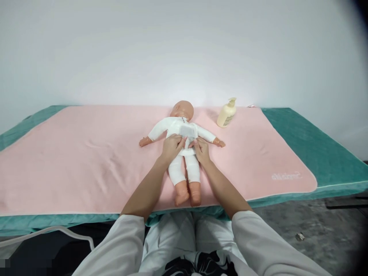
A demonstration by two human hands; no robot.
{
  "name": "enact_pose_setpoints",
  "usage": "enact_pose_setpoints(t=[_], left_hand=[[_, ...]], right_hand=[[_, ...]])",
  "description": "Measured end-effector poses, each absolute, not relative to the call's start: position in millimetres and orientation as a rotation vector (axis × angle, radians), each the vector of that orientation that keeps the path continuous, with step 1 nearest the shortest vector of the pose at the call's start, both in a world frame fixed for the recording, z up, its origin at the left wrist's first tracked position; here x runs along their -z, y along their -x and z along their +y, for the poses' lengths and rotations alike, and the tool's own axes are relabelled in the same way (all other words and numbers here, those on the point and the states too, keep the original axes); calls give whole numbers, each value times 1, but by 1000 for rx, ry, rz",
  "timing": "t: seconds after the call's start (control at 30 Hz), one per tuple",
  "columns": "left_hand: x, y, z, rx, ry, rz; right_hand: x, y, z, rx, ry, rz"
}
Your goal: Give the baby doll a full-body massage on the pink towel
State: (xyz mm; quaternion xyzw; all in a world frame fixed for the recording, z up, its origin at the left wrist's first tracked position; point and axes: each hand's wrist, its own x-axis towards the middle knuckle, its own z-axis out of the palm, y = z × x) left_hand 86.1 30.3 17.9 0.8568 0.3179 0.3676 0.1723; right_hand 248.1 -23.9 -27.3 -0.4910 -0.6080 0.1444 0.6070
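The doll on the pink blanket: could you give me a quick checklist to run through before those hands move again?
1. Doll lying wholly on the pink blanket: ok, though its feet are near the front edge.
2. Left hand and right hand both at the doll's trunk: ok.
3. Hands pinching the white cloth: cannot tell.
4. Pump bottle apart from both hands: ok.
5. Blanket smooth: not ok, creased left of the doll.

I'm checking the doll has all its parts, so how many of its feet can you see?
2. On the doll, one foot is on the left, the other foot on the right, both by the near edge of the pink mat; neither is hidden.
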Motion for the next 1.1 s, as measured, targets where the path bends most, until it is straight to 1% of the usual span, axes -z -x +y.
enact_pose_setpoints(t=[0.1, 0.27, 0.37, 0.57, 0.87, 1.1], left_hand=[[-16, -85, 30, -1126, -2412, 842], [-13, -83, 28, -1371, -2347, 772], [-12, -82, 28, -1443, -2338, 755], [-10, -83, 33, -1355, -2404, 785], [-8, -85, 37, -1199, -2477, 917], [-11, -85, 35, -1183, -2474, 935]], right_hand=[[25, -248, -27, -301, 1145, -1430], [24, -248, -32, -117, 1105, -1456], [25, -248, -32, -79, 1110, -1463], [25, -248, -28, -79, 1127, -1451], [26, -248, -22, -193, 1181, -1457], [24, -247, -25, -178, 1199, -1447]])
